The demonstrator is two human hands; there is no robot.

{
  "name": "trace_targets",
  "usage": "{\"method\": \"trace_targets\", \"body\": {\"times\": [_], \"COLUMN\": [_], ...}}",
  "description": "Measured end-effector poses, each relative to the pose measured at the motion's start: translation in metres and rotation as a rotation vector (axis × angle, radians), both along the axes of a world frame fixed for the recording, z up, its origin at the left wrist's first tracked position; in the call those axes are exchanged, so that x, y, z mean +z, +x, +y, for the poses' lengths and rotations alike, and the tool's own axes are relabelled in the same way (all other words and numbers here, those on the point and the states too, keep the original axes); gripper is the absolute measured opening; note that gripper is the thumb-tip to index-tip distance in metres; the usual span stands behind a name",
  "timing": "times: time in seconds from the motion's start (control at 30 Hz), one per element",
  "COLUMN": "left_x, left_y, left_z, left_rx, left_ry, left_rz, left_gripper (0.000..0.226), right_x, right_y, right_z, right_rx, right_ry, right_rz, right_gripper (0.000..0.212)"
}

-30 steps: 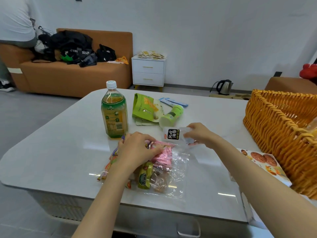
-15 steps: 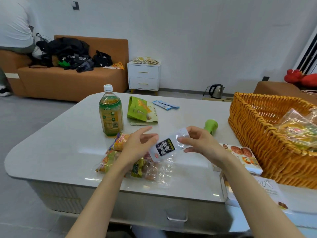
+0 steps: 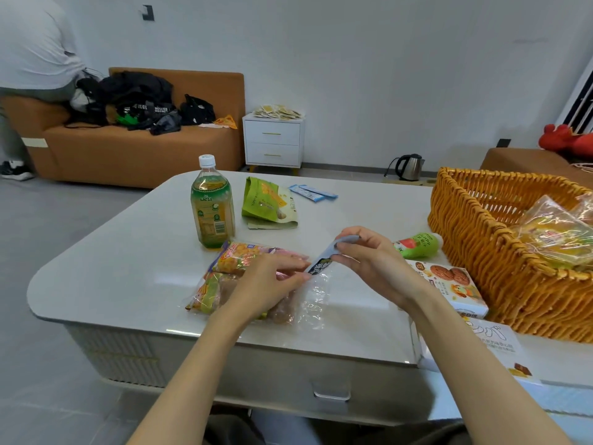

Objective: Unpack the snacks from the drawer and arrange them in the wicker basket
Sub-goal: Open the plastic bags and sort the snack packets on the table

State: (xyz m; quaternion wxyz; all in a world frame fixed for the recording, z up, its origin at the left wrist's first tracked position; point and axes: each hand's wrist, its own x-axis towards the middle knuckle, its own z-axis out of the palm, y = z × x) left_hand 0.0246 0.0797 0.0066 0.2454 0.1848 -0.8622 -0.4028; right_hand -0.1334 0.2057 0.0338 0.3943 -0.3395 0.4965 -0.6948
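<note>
Two bare hands meet over the white tabletop (image 3: 128,268): the right hand (image 3: 369,261) pinches a small clear packet with a black label (image 3: 322,263) between thumb and curled fingers. The packet's lower end sits at the fingertips of the left hand (image 3: 272,279), which lies with fingers nearly straight on a clear plastic bag of mixed snacks (image 3: 231,268) just left of the pinch. Right of the grip lie a green squeeze pouch (image 3: 417,245) and a white biscuit box (image 3: 449,284) — beyond them stands the orange wicker basket (image 3: 481,252), well apart from the packet, with a clear-wrapped yellow snack pack (image 3: 555,236) inside.
</note>
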Motion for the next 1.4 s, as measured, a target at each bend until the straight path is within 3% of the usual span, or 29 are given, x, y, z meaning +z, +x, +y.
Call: {"method": "trace_targets", "body": {"times": [0.1,0.2,0.3,0.37,0.43,0.5,0.6,0.67,0.9,1.1,1.2,1.27,1.4], "left_x": [-0.002,-0.005,-0.010,-0.011,-0.010,-0.009,-0.017,-0.023,-0.023,-0.017,-0.008,0.000,0.000], "left_y": [-0.004,-0.009,-0.015,-0.018,-0.020,-0.022,-0.017,-0.010,-0.005,-0.004,0.002,0.011,0.032], "left_z": [0.002,0.003,0.005,0.008,0.007,0.007,0.006,0.003,-0.001,0.006,0.001,-0.009,-0.034], "left_rx": [0.114,0.194,0.210,0.183,0.177,0.207,0.273,0.271,0.268,0.235,0.180,0.239,0.550], "left_ry": [-0.218,-0.529,-0.783,-0.883,-0.944,-0.885,-0.585,-0.474,-0.291,-0.209,-0.045,0.053,0.113], "left_rz": [0.062,0.127,0.226,0.282,0.315,0.191,-0.379,-0.558,-0.351,-0.323,-0.296,-0.179,0.002], "left_gripper": [0.014,0.017,0.025,0.024,0.023,0.026,0.088,0.098,0.085,0.083,0.083,0.067,0.037], "right_x": [0.002,0.000,-0.008,-0.010,-0.008,-0.010,-0.016,-0.018,-0.019,-0.031,-0.032,-0.032,-0.031], "right_y": [-0.001,-0.002,-0.008,-0.010,-0.010,-0.014,-0.024,-0.030,-0.028,-0.015,-0.009,-0.007,-0.002], "right_z": [0.001,0.003,0.010,0.020,0.029,0.036,0.049,0.058,0.063,0.035,0.020,0.010,-0.001], "right_rx": [0.011,-0.033,-0.105,-0.041,0.008,-0.039,-0.176,-0.211,-0.070,-0.007,0.054,0.120,0.282], "right_ry": [-0.039,-0.049,0.186,0.316,0.311,0.364,0.514,0.559,0.627,0.558,0.513,0.481,0.509], "right_rz": [-0.088,-0.297,-0.278,-0.303,-0.373,-0.268,0.094,0.196,0.272,0.116,0.031,-0.009,-0.027], "right_gripper": [0.020,0.019,0.039,0.033,0.018,0.025,0.034,0.028,0.014,0.024,0.020,0.022,0.027]}}
